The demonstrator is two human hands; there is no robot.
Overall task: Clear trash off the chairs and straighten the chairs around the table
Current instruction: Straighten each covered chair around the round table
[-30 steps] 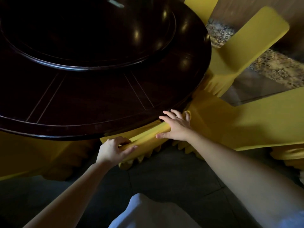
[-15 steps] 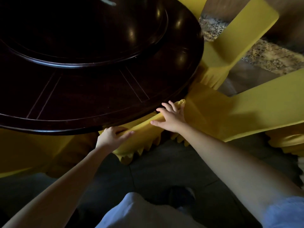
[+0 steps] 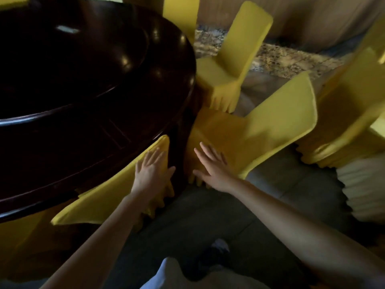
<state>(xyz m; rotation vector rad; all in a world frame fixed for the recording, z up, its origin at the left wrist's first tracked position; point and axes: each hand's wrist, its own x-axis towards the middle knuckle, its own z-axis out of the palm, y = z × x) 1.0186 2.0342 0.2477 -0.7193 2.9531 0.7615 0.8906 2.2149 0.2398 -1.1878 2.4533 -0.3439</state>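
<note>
With my left hand flat and open on the tucked chair at the table's 6 o'clock and my right hand spread, holding nothing, on the next chair at 4 o'clock, a palm-only shove could slip off and leave it skewed.

Two grips at the surface's edge, one on each of two neighbouring chairs.
The left grip lies flat on a chair back tucked under the surface, which spreads ahead-left of it. Just right, the right grip rests on the next chair; another chair stands beyond.
</note>
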